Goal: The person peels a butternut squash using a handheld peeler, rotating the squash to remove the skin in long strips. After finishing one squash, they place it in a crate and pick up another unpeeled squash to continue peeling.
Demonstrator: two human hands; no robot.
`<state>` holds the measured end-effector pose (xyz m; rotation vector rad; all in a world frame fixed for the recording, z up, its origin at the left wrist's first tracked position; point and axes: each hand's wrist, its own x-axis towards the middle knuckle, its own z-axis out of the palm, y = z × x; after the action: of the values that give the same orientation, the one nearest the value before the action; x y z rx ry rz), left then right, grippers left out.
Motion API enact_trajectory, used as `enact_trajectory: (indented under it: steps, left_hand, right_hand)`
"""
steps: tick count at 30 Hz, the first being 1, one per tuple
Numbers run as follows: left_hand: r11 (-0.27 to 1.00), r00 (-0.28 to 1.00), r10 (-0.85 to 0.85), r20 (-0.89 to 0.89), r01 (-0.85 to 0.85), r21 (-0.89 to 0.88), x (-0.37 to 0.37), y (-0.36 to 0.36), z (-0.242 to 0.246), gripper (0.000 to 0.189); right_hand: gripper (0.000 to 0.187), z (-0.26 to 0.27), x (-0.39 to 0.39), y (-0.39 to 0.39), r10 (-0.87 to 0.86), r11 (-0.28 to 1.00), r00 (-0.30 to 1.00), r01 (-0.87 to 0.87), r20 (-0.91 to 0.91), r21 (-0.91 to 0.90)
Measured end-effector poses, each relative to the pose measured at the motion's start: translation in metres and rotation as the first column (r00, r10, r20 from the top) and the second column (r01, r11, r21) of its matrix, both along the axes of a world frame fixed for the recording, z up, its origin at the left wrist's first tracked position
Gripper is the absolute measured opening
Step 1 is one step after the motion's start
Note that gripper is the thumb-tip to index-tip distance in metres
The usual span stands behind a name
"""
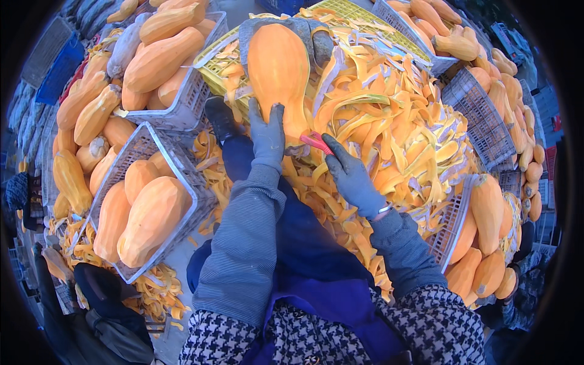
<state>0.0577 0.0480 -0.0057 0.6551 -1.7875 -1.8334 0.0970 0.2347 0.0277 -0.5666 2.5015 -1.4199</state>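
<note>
A large peeled orange squash [278, 68] lies lengthwise before me, its broad end on a grey block [248, 34] and its narrow end towards me. My left hand [268, 137], in a grey glove, grips the squash near the narrow end. My right hand [353, 178], gloved too, holds a peeler by its red handle [315, 141], close beside the narrow end at the right. The peeler's blade cannot be made out. Long orange peel strips [388, 123] heap up to the right of the squash, and more lie beneath it.
Plastic crates [175, 166] of peeled squash stand at the left, with another crate [449, 232] at the right. A yellow crate [207, 75] stands by the block. Other people [107, 315] are at the lower left and far right. Peels [159, 292] lie on the ground.
</note>
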Motion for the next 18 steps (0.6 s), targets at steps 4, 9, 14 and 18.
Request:
enact_trajectory:
  steps: [4, 9, 14, 18]
  left_hand:
    - [0.996, 0.998, -0.048, -0.031, 0.050, 0.067, 0.002, 0.000, 0.002, 0.072]
    - [0.997, 1.000, -0.013, 0.007, 0.013, -0.071, 0.003, -0.002, -0.002, 0.072]
    - [1.000, 1.000, -0.011, -0.024, 0.011, -0.001, -0.001, -0.002, -0.007, 0.072]
    - [0.999, 1.000, 0.002, -0.012, -0.003, -0.044, -0.001, -0.001, -0.001, 0.073]
  right_hand:
    - [0.045, 0.012, -0.068, -0.027, -0.118, 0.982, 0.986, 0.098, -0.120, -0.159]
    - [0.048, 0.014, -0.165, -0.101, -0.196, 0.970, 0.918, 0.232, -0.346, 0.066]
    - [0.048, -0.018, -0.078, -0.075, -0.224, 0.972, 0.924, 0.235, -0.311, 0.000]
    - [0.048, -0.027, -0.004, -0.016, -0.085, 0.970, 0.969, 0.134, 0.232, -0.202]
